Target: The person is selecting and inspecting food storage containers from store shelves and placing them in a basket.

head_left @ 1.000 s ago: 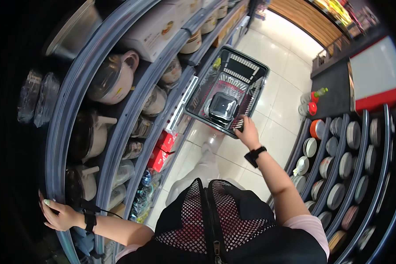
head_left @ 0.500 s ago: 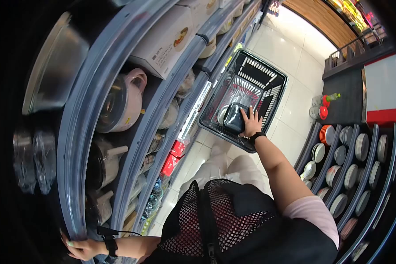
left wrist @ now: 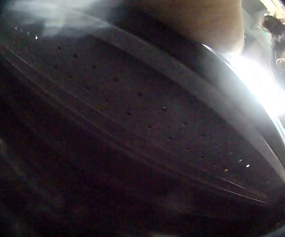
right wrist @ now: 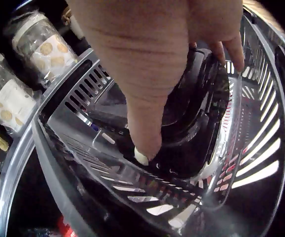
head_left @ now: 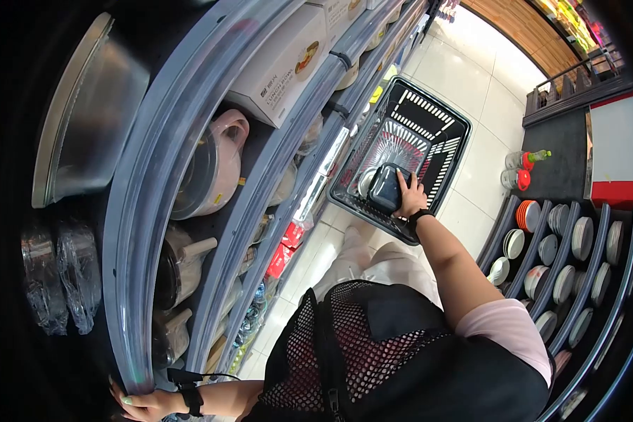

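A black shopping basket (head_left: pixel 436 190) stands on the floor ahead of me. In it lies a glossy black container with rounded corners (head_left: pixel 384 188). My right hand (head_left: pixel 409 197) grips this container, its thumb pressed to the near side and its fingers spread over the far side in the right wrist view. A pale round dish (head_left: pixel 363 181) lies beside the container, partly covered by it. At the lower left, my left hand (head_left: pixel 146 406) rests on the front edge of a grey shelf (head_left: pixel 130 281). The left wrist view shows mostly the shelf's dark perforated underside (left wrist: pixel 127 113).
Boxed lunch bowls (head_left: pixel 281 77), a pink lidded pot (head_left: pixel 214 165) and a large metal basin (head_left: pixel 91 119) fill the left shelves. Plastic-wrapped wares (head_left: pixel 77 274) sit at far left. Stacked plates (head_left: pixel 582 239) line the right rack, near red-lidded jars (head_left: pixel 517 179) on the floor.
My right hand has moved from the basket's near rim down onto the black container inside. My left hand stays at the shelf edge, while the head view has shifted.
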### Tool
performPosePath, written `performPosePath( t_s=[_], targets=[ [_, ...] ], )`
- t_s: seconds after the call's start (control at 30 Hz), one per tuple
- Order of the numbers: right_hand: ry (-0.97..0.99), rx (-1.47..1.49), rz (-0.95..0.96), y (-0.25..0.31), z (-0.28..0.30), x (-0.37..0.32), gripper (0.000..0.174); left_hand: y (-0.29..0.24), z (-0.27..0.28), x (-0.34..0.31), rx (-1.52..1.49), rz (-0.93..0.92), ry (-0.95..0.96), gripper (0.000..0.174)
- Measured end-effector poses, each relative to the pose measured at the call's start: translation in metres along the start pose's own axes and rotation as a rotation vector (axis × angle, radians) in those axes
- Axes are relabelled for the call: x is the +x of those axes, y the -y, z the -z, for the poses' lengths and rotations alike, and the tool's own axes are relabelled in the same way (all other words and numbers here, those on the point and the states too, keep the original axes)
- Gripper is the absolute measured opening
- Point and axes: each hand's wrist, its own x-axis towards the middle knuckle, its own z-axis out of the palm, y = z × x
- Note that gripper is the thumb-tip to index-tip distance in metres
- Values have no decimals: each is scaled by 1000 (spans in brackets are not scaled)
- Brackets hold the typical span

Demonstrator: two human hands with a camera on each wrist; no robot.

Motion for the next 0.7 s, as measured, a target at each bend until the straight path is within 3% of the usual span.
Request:
performPosePath(
  t_s=[0.5,0.7],
  targets=[
    [142,15,-73,4,4,4,147,-9,0,-1,-15,-28,-70,47],
    [92,24,-92,9,1,-1,146,-2,-2,-3,-34,1,-90,47]
  ],
)
